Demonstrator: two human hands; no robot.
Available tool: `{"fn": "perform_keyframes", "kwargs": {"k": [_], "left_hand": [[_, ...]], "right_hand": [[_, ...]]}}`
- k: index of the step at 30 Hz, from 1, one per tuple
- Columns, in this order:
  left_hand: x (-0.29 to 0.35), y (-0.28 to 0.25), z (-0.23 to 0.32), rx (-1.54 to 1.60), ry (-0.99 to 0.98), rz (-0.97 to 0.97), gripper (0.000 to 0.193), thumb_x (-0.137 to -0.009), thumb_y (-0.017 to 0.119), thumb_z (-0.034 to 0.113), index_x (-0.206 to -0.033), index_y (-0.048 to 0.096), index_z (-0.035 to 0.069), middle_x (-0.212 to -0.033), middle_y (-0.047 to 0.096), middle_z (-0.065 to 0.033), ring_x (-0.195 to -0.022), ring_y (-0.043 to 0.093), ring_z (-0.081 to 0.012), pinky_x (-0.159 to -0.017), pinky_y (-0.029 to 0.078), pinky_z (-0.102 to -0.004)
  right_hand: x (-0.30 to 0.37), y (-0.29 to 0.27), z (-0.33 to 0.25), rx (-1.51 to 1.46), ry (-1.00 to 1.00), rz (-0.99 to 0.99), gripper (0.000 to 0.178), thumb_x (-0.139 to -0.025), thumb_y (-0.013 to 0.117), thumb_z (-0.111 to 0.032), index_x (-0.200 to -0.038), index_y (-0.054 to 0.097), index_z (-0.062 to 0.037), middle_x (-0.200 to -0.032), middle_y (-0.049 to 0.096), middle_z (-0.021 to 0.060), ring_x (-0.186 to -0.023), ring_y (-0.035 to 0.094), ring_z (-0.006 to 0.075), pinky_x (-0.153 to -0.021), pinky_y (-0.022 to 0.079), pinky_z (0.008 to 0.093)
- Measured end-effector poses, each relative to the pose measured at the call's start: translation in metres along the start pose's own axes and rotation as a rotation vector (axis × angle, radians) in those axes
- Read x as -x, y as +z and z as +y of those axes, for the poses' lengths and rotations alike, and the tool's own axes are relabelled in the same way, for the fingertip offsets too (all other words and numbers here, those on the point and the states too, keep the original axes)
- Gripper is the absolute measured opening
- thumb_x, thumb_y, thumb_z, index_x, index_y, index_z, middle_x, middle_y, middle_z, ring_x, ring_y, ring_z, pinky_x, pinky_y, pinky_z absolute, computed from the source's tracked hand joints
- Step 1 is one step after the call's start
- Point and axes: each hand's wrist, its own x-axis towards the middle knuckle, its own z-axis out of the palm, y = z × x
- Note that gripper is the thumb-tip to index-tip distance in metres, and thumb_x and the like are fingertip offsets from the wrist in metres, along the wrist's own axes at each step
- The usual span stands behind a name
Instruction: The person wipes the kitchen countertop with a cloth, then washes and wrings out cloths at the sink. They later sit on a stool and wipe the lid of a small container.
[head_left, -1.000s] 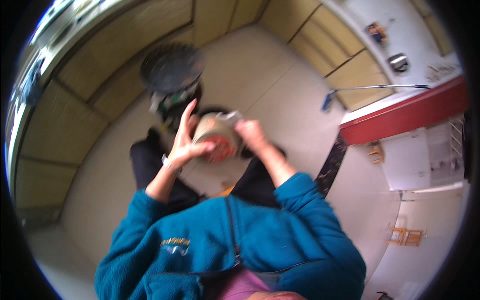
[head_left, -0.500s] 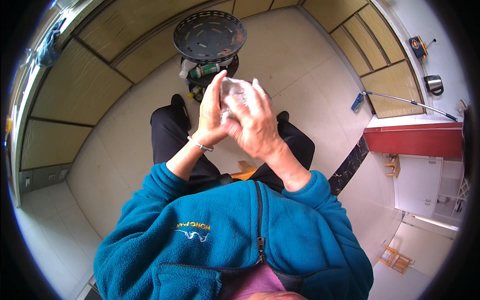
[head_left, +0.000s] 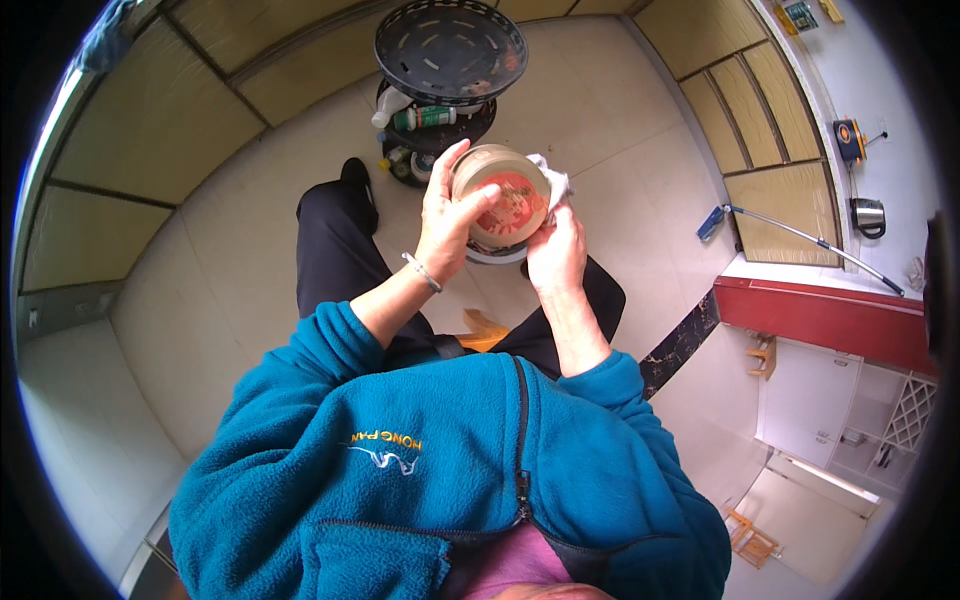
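Between my hands is a round jar [head_left: 515,210] with a tan rim and a red patterned top facing up toward me. My left hand [head_left: 446,215] wraps its left side, the thumb lying across the red top. At the jar's right side my right hand [head_left: 558,250] is closed on a pale, crumpled cloth [head_left: 555,183], pressing it to the wall. The fingers of that hand are partly hidden behind the jar. Under the jar shows a whitish curved rim that I cannot make out.
Ahead stands a tiered black rack [head_left: 450,50] with a white and green bottle [head_left: 425,118] on its lower shelf. Cabinets [head_left: 150,130] line the left and far sides. To the right, a mop [head_left: 815,242] leans near a kettle [head_left: 868,217] on the counter.
The jar's red top has come into view, where earlier only a greyish-white bundle showed between my hands. My right hand has moved from over it to its right side.
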Motion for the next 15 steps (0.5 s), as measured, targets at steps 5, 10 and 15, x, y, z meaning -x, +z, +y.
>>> {"fn": "perform_keyframes", "kwargs": {"k": [5,10,15], "left_hand": [[0.005,0.001,-0.011,0.188,-0.257,0.093,0.051,-0.082,0.069,0.013,-0.128,0.046,0.006,-0.120,0.056,-0.0074,-0.111,0.053,-0.0144,-0.095,0.045,-0.0307],[0.006,0.001,-0.011,0.222,-0.201,-0.011,0.041,-0.089,0.061,0.017,-0.126,0.050,0.004,-0.119,0.057,-0.0058,-0.108,0.054,-0.0127,-0.095,0.042,-0.0271],[0.005,0.000,-0.012,-0.008,-0.090,-0.110,0.036,-0.094,0.055,0.019,-0.125,0.051,0.002,-0.113,0.060,-0.0019,-0.102,0.053,-0.0074,-0.092,0.042,-0.0250]], "right_hand": [[0.015,-0.011,-0.031,0.486,-0.307,-0.086,0.040,-0.098,0.037,-0.020,-0.119,0.054,0.0092,-0.123,0.056,0.0171,-0.115,0.053,0.0234,-0.099,0.040,0.0361],[0.033,0.015,-0.040,1.508,-0.856,-0.477,0.039,-0.086,0.058,-0.021,-0.122,0.059,-0.0048,-0.137,0.041,0.0268,-0.133,0.031,0.0441,-0.107,0.030,0.0514],[0.006,0.026,-0.035,1.623,-0.736,-0.403,0.054,-0.088,0.054,-0.020,-0.136,0.038,-0.0006,-0.135,0.039,0.0288,-0.124,0.038,0.0455,-0.106,0.031,0.0512]]}}
